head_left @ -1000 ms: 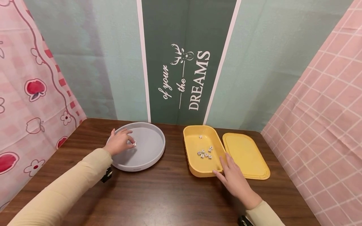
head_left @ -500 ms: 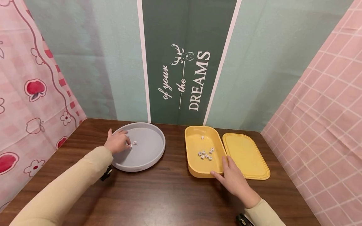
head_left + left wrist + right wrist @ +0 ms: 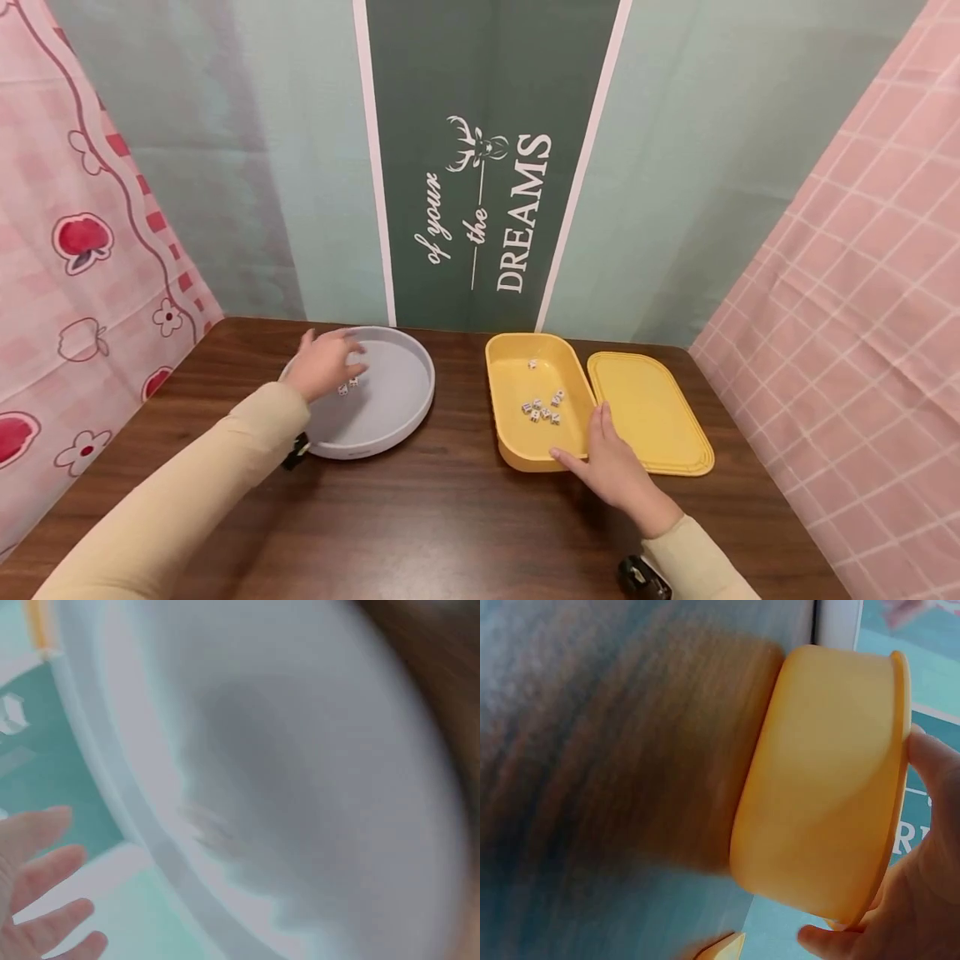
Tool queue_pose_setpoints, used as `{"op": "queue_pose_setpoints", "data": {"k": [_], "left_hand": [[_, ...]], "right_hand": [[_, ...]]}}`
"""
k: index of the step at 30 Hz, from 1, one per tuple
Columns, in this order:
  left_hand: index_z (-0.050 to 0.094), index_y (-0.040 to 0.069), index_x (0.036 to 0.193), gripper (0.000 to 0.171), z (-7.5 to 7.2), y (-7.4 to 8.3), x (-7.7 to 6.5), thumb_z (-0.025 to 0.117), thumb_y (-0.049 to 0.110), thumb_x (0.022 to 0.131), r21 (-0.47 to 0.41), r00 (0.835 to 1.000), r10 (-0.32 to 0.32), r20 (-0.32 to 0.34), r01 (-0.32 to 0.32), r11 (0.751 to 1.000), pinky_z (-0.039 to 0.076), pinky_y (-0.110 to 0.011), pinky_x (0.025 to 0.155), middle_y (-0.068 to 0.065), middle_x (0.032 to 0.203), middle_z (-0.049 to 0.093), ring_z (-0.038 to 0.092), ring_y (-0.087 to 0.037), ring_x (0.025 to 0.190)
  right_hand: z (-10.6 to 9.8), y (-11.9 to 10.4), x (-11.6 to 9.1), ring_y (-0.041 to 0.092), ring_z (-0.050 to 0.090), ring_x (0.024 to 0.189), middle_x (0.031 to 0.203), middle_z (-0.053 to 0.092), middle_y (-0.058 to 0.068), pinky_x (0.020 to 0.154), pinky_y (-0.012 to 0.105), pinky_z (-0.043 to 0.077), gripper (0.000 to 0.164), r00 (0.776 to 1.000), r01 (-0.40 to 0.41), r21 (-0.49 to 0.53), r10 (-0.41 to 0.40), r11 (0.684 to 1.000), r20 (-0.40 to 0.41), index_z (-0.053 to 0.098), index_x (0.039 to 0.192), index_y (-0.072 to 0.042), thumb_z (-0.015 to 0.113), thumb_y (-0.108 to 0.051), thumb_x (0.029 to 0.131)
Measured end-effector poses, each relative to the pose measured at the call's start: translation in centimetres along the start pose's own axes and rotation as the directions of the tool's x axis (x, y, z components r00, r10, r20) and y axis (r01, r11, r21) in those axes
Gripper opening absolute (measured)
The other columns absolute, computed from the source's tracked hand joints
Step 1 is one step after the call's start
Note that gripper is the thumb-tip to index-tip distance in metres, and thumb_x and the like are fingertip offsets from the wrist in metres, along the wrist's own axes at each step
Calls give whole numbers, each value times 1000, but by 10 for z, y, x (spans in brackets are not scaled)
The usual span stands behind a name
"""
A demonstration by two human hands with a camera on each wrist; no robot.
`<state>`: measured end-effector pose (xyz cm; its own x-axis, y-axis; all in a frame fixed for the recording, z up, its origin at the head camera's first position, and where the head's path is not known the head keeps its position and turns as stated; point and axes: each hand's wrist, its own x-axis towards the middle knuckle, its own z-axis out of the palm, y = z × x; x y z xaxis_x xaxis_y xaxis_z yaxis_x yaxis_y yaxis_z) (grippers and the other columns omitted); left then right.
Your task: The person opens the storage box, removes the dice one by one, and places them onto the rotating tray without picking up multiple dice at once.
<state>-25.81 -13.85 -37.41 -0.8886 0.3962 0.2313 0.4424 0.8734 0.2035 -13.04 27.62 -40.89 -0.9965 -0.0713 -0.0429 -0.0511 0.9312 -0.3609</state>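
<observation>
My left hand (image 3: 326, 367) hovers over the left part of a round grey tray (image 3: 390, 392), its fingers spread and holding nothing. Two small white dice, one die (image 3: 342, 389) beside another die (image 3: 354, 382), lie in the tray just below the fingers. In the left wrist view the dice are only a blur, while the left hand (image 3: 45, 892) appears with fingers apart. At the front right corner of a yellow rectangular box (image 3: 517, 446), my right hand (image 3: 618, 471) rests its thumb on the front rim and straight fingers along the right side. Several white dice (image 3: 536, 415) lie inside.
A flat yellow lid (image 3: 652, 417) lies right of the box. Dark wooden table (image 3: 450, 517) stretches between tray and box and in front of them. A green cloth backdrop (image 3: 480, 67) stands behind, with pink cloths (image 3: 862, 292) at both sides.
My left hand pinched a die one second ago, released it, and touched a second die. Now that hand has lifted off both. The right hand stays at the box, which shifted slightly.
</observation>
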Motion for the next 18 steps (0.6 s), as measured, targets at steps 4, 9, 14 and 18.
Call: {"op": "queue_pose_setpoints", "data": {"k": [4, 9, 14, 18], "left_hand": [[65, 8, 117, 43, -4, 52, 17, 69, 33, 83, -74, 985, 145, -90, -152, 986, 24, -60, 100, -19, 131, 51, 40, -35, 126], [59, 14, 127, 55, 13, 108, 41, 68, 43, 81, -185, 982, 184, -49, -190, 964, 20, -61, 103, -18, 141, 39, 22, -38, 136], [58, 21, 129, 59, 39, 144, 59, 71, 48, 78, -199, 985, 155, 74, -138, 970, 14, -63, 103, -17, 149, 27, 10, -37, 139], [62, 24, 124, 54, 55, 170, 71, 73, 46, 76, -160, 968, 186, 168, -159, 974, 6, -64, 104, -14, 151, 22, 2, -36, 140]], "right_hand": [[-1, -1, 0, 57, 32, 120, 146, -1, 37, 95, 63, 29, 110, 1000, -27, -9, 27, 1000, 6, 8, 139, 19, 51, -65, 83], [-3, 1, 0, 53, 27, 127, 146, 5, 36, 95, 67, 25, 112, 999, -43, -36, 43, 998, -8, 12, 139, 19, 51, -68, 81], [-1, -1, 3, 48, 25, 131, 146, 11, 35, 97, 68, 21, 113, 998, -60, -53, 59, 997, -11, 15, 140, 18, 50, -70, 79], [-1, -1, 3, 47, 28, 130, 146, 11, 35, 95, 69, 22, 112, 997, -77, -60, 77, 995, -5, 15, 140, 17, 50, -70, 79]]}}
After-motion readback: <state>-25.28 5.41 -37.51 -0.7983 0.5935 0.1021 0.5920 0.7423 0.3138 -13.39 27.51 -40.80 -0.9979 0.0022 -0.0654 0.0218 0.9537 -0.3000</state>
